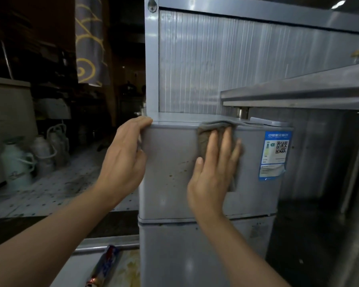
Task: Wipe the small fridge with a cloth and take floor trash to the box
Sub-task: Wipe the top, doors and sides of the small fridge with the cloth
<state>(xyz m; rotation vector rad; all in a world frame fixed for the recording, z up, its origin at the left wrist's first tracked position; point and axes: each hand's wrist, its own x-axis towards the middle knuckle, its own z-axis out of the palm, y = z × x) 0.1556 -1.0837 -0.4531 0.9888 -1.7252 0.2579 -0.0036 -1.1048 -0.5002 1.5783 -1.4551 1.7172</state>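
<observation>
The small grey fridge [170, 195] stands in front of me, its upper door speckled with brown stains. A grey-brown cloth [214, 129] hangs over the top front edge of the door. My right hand [214, 172] presses the cloth flat against the door with straight fingers. My left hand [122, 156] grips the upper left corner of the fridge, its fingers curled round the left edge. A blue and white energy label [275, 155] is stuck at the door's upper right.
A steel counter [298, 96] juts over the fridge at the right. A ribbed metal wall [216, 63] rises behind. White jugs [19, 162] stand on the floor at left. A foil-wrapped roll [104, 266] lies on a low steel surface at the bottom.
</observation>
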